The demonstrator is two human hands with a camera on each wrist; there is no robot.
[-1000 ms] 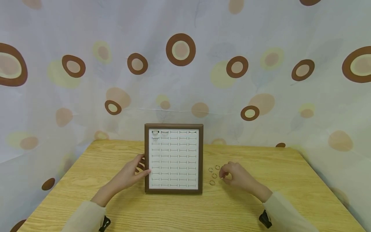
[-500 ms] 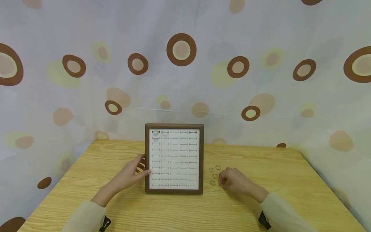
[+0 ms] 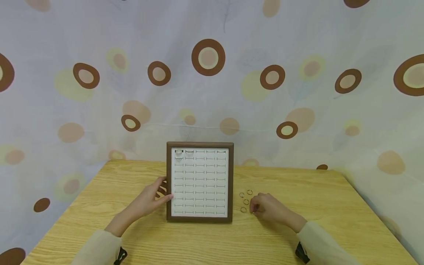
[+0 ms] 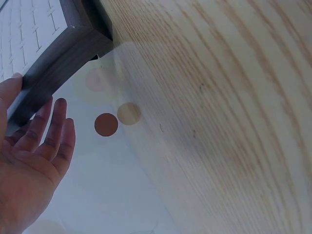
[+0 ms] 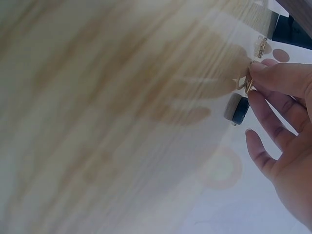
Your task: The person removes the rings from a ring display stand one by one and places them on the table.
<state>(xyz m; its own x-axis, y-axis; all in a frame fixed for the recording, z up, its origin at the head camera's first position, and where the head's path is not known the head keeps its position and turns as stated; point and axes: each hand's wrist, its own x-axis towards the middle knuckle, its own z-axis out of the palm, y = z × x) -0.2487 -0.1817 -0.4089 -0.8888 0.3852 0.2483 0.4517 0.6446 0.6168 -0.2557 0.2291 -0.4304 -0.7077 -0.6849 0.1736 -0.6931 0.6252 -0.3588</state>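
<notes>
Meanwhile her left hand (image 3: 150, 198) rests spread against the left edge of the ring tray (image 3: 200, 219), while the right hand (image 3: 268, 208) pinches a gold ring (image 5: 248, 82) off the table (image 3: 331, 206).

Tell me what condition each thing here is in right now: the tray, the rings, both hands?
Ring tray: upright on the table, most slots bare, a few rings in its top rows.
Loose rings: four, lying flat on the table beside the tray.
Left hand: fingers resting on the tray's left frame.
Right hand: pinching a gold ring at the table surface.
</notes>
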